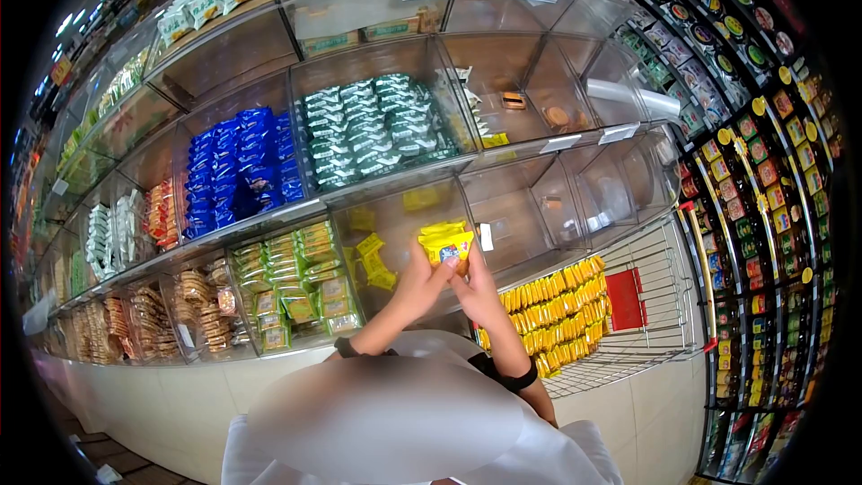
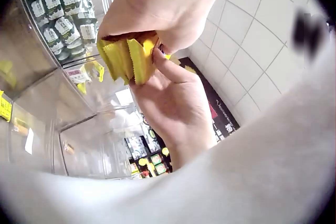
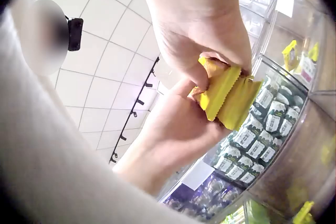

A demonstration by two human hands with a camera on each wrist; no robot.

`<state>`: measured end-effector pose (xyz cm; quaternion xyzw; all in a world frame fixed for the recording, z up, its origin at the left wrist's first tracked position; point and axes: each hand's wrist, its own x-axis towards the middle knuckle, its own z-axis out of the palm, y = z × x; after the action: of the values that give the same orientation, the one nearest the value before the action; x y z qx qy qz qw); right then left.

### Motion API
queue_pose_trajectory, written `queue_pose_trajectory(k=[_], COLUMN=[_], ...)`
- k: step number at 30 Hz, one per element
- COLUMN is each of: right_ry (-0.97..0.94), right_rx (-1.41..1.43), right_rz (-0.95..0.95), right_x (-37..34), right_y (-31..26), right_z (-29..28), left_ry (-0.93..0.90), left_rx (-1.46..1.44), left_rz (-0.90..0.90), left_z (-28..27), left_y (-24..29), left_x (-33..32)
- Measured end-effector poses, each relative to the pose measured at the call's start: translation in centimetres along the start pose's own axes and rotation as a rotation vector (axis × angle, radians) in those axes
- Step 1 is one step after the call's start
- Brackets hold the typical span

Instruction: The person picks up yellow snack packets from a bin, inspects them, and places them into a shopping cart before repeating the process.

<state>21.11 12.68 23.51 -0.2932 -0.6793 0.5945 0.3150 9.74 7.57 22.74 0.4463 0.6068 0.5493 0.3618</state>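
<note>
Several small yellow snack packets are gathered in a bundle between both hands. My left hand grips them from the left side, and my right hand holds them from the right, thumbs close together at the front. In the left wrist view the crimped ends of the packets stick out past the fingers. The right wrist view shows the packets pressed side by side. Beneath the hands is a clear bin with a few loose yellow packets at its left.
A wire shopping cart at right carries rows of yellow packets. Bins ahead hold green packets, blue packets and light green packs. Shelves of jars stand far right. Bin walls surround the hands.
</note>
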Motion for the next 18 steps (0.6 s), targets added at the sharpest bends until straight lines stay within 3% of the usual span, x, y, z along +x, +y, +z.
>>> queue_pose_trajectory(k=[7,10,18], right_ry=[0.045,-0.070,-0.199], right_rx=[0.047,0.081,0.123], right_rz=[-0.043,0.082,0.063], right_x=[0.3,0.4,0.0], right_y=[1.4,1.3,1.9], right_z=[0.4,-0.4,-0.4], left_ry=[0.013,-0.047,-0.141], left_rx=[-0.220,-0.204,-0.175], left_rz=[0.010,0.029,0.049], left_z=[0.1,-0.1,0.0], left_y=[0.1,-0.7,-1.6], left_x=[-0.2,-0.1,-0.4])
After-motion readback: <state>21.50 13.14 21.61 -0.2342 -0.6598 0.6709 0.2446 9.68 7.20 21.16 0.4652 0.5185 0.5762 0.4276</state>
